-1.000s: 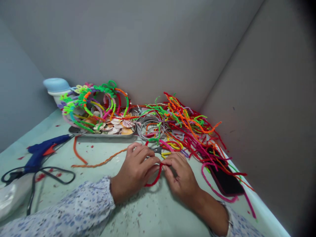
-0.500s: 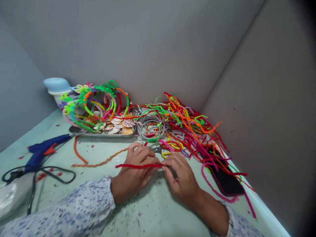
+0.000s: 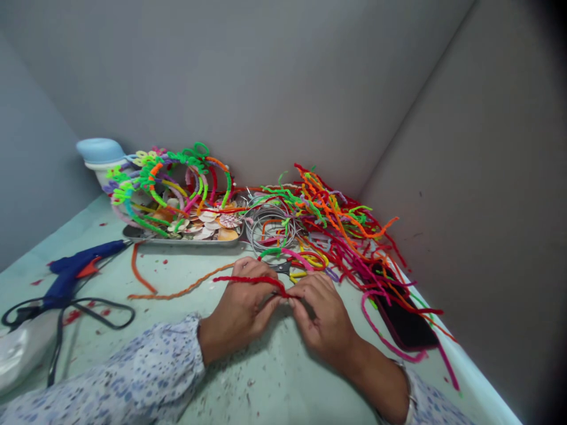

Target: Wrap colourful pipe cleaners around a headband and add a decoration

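Observation:
A red pipe cleaner (image 3: pixel 254 280) lies across the back of my left hand (image 3: pixel 243 313), its free end pointing left. Its other end is pinched between the thumb and forefinger of my right hand (image 3: pixel 325 319). My left fingertips press on the same piece close by, with the two hands almost touching. Just beyond my fingers curves a pipe cleaner band (image 3: pixel 290 254) in green and pink; its near end runs behind my right hand. Scissors (image 3: pixel 305 264) with red and yellow handles lie behind the hands.
A metal tray (image 3: pixel 190 242) of shells holds several colourful pipe cleaner hoops (image 3: pixel 177 159), beside a blue-lidded bottle (image 3: pixel 101 154). Coiled wire (image 3: pixel 271 227) and a tangled pipe cleaner heap (image 3: pixel 345 218) lie right of it. A phone (image 3: pixel 410 324) and a corded blue glue gun (image 3: pixel 71 274) flank my hands.
The red pipe cleaner has bent near my fingertips, and its free end has risen and shifted right. My left hand's fingers have moved slightly; my right hand keeps its pinch.

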`<state>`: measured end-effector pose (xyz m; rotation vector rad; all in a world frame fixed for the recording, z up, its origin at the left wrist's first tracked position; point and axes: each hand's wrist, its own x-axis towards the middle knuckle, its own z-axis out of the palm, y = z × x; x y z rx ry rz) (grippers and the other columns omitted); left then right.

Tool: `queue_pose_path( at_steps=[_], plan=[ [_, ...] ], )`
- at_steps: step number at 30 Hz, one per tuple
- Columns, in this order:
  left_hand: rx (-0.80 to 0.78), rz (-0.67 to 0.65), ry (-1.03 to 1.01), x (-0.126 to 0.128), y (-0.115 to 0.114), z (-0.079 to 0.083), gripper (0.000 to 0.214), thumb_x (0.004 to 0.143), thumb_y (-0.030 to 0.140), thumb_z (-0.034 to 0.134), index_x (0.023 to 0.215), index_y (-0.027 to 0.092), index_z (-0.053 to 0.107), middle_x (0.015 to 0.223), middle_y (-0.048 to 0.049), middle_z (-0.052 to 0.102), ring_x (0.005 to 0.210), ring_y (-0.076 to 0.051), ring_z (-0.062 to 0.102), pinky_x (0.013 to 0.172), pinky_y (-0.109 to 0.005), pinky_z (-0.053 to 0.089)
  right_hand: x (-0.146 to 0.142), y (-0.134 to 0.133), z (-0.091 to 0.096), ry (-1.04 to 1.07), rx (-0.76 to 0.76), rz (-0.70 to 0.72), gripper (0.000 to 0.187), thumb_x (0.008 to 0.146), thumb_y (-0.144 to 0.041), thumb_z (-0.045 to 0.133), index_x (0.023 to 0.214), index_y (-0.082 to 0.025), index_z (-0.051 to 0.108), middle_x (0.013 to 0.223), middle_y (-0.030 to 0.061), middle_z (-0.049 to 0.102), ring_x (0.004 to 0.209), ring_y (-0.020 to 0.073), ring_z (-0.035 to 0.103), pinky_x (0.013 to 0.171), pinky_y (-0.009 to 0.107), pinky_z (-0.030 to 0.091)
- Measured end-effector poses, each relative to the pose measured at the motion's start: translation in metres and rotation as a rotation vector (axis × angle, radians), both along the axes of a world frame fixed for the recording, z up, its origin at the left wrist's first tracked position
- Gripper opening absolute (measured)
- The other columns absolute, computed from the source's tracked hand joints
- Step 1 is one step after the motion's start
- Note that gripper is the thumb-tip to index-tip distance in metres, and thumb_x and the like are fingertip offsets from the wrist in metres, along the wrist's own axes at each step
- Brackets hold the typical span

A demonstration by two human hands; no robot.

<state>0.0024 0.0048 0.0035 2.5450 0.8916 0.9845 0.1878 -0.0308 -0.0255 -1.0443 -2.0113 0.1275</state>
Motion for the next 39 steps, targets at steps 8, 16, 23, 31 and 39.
queue_pose_path(
  at_steps=[8, 16, 23, 31, 39],
  plan=[
    [-0.064, 0.016, -0.042, 0.0004, 0.0013, -0.0044, 0.008, 0.085, 0.018, 0.059, 0.080, 0.019, 0.065, 0.080, -0.0020, 0.064, 0.082, -0.020, 0.054, 0.083, -0.040, 0.036, 0.0003, 0.0005, 0.0004, 0.005, 0.002, -0.033, 0.012, 0.084, -0.012, 0.050, 0.093, -0.019, 0.056, 0.083, 0.0048, 0.060, 0.083, 0.0208, 0.054, 0.081, 0.041, 0.042],
    [-0.026, 0.012, -0.015, 0.0002, 0.0027, -0.0049, 0.009, 0.087, 0.019, 0.057, 0.083, 0.019, 0.066, 0.081, -0.0027, 0.065, 0.083, -0.020, 0.053, 0.083, -0.040, 0.037, 0.0006, 0.0012, -0.0014, -0.008, -0.013, -0.033, 0.013, 0.086, -0.012, 0.049, 0.094, -0.019, 0.055, 0.083, 0.0053, 0.059, 0.083, 0.0213, 0.054, 0.078, 0.041, 0.041],
    [-0.119, 0.012, 0.002, -0.0002, -0.0007, -0.0030, 0.017, 0.089, 0.023, 0.053, 0.077, 0.017, 0.063, 0.073, -0.0023, 0.064, 0.074, -0.019, 0.055, 0.078, -0.037, 0.038, -0.0006, 0.0007, -0.0009, -0.017, -0.020, 0.000, 0.010, 0.086, -0.012, 0.049, 0.091, -0.019, 0.054, 0.082, 0.0052, 0.058, 0.081, 0.0207, 0.052, 0.077, 0.041, 0.041],
    [-0.240, 0.008, 0.034, -0.0014, -0.0001, -0.0031, 0.020, 0.089, 0.027, 0.053, 0.073, 0.017, 0.059, 0.067, -0.0002, 0.061, 0.067, -0.016, 0.054, 0.064, -0.030, 0.038, -0.0003, 0.0008, -0.0008, -0.021, -0.026, 0.021, 0.010, 0.088, -0.014, 0.049, 0.091, -0.020, 0.057, 0.082, 0.0050, 0.059, 0.081, 0.0204, 0.053, 0.077, 0.040, 0.042],
    [-0.226, 0.007, 0.021, 0.0000, 0.0006, -0.0049, 0.019, 0.091, 0.027, 0.051, 0.077, 0.018, 0.060, 0.072, -0.0005, 0.064, 0.070, -0.016, 0.055, 0.069, -0.031, 0.039, -0.0005, 0.0012, -0.0008, 0.006, -0.032, -0.013, 0.010, 0.088, -0.015, 0.049, 0.090, -0.020, 0.056, 0.082, 0.0046, 0.060, 0.081, 0.0207, 0.054, 0.078, 0.040, 0.042]
  ],
)
